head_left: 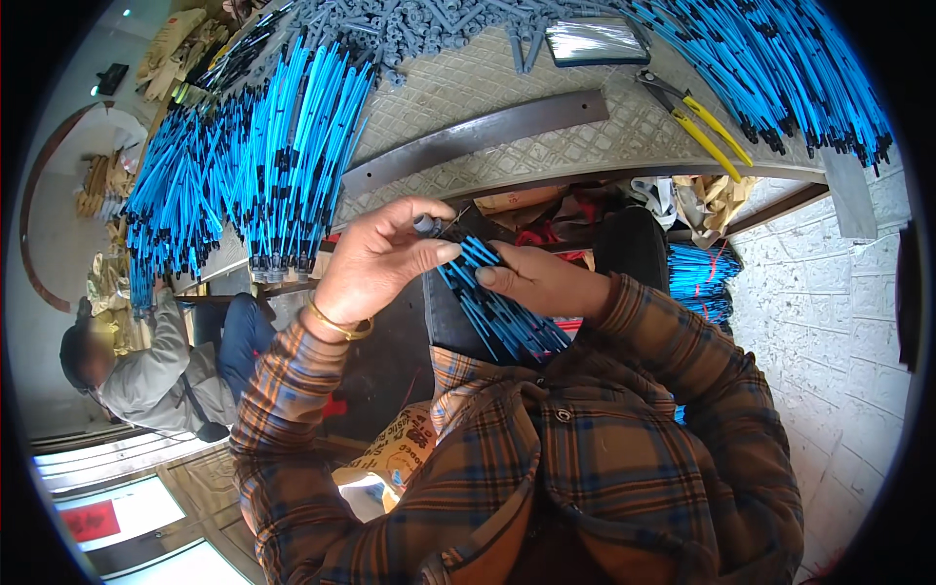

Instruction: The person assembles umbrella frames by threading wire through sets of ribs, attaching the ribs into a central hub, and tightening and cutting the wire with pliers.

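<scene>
In my left hand [375, 255] the fingers curl round a small grey plastic piece [426, 225]. A thin wire-like strand [456, 216] juts out beside it, and the left thumb tip touches or nearly touches the blue rods. My right hand [548, 282] is closed on a bundle of slim blue rods [509, 322] with black fittings. The bundle slants down over my lap, its upper ends near the left thumb. How the strand joins the grey piece is too small to tell.
On the workbench [468, 161] lie blue rod piles [302, 146], loose grey plastic parts [429, 29], a metal strip [478, 136], a tray of thin silvery pins [597, 41] and yellow-handled pliers [697, 117]. A co-worker [161, 361] sits at left. A white wall [819, 322] stands at right.
</scene>
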Available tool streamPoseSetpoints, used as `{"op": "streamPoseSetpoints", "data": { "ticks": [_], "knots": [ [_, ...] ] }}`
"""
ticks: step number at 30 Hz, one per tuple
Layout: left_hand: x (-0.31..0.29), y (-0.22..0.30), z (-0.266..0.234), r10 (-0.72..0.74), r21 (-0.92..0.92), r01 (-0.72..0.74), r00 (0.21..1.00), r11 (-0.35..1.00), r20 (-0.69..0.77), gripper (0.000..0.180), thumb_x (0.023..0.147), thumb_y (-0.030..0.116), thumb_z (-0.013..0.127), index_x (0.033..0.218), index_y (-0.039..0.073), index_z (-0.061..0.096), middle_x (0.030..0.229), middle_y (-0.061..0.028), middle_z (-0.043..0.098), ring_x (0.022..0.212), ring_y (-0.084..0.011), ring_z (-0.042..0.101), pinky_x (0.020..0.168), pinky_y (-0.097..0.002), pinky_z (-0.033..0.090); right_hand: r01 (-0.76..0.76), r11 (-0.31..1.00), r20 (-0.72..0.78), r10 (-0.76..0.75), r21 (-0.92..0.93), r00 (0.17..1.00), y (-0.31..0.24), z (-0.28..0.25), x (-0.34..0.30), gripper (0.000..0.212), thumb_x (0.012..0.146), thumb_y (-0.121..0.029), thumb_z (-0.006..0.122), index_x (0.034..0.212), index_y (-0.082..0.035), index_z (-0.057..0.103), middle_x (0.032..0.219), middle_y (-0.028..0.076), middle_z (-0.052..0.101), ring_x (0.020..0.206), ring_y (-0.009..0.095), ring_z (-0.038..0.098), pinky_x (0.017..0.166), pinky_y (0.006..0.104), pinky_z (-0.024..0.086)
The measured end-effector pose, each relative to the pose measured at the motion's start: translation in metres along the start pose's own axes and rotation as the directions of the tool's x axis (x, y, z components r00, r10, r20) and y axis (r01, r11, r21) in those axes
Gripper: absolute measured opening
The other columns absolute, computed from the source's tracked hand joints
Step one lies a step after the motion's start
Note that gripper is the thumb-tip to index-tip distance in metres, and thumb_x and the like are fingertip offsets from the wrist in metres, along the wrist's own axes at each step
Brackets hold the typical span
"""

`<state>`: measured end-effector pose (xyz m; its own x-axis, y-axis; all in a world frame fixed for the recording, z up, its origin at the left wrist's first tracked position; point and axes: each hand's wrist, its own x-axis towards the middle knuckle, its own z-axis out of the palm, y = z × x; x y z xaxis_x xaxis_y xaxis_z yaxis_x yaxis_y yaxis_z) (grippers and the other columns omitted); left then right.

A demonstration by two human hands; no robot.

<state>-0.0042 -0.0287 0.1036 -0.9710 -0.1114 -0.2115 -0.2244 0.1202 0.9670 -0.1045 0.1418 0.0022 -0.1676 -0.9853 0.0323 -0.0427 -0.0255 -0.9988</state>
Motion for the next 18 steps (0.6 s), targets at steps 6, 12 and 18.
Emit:
{"op": "streamPoseSetpoints", "data": {
  "ticks": [6,12,18],
  "knots": [
    [0.001,-0.007,0.002,0.029,0.07,-0.022,0.995,0.997,-0.099,0.029,0.081,-0.004,0.06,0.11,0.001,0.055,0.089,-0.0021,0.059,0.079,-0.005,0.055,0.068,-0.0176,0.045,-0.122,0.941,-0.214,0.055,-0.315,0.975,-0.014,0.018,-0.006,0.045,0.093,-0.043,0.041,0.108,-0.001,0.045,0.081,0.017,0.056,0.076,0.026,0.058,0.069,0.036,0.045],
    [0.003,0.003,-0.006,0.053,0.008,-0.053,0.999,0.999,-0.008,0.035,0.081,-0.005,0.059,0.115,0.0,0.05,0.096,-0.0059,0.058,0.085,-0.0066,0.055,0.072,-0.0182,0.045,-0.102,0.895,-0.027,0.1,-0.434,0.995,-0.028,-0.003,-0.001,0.049,0.093,-0.048,0.036,0.102,-0.001,0.047,0.082,0.018,0.057,0.077,0.033,0.058,0.069,0.0386,0.045],
    [0.007,-0.009,-0.005,0.048,-0.191,-0.039,0.998,0.981,0.042,0.039,0.084,-0.001,0.057,0.121,0.0,0.044,0.104,-0.0098,0.058,0.089,-0.0115,0.056,0.076,-0.0214,0.045,0.078,0.977,0.281,-0.019,-0.199,0.959,-0.009,-0.029,0.013,0.051,0.092,-0.049,0.035,0.108,-0.002,0.047,0.085,0.022,0.059,0.079,0.041,0.057,0.069,0.0462,0.044]
  ]
}}
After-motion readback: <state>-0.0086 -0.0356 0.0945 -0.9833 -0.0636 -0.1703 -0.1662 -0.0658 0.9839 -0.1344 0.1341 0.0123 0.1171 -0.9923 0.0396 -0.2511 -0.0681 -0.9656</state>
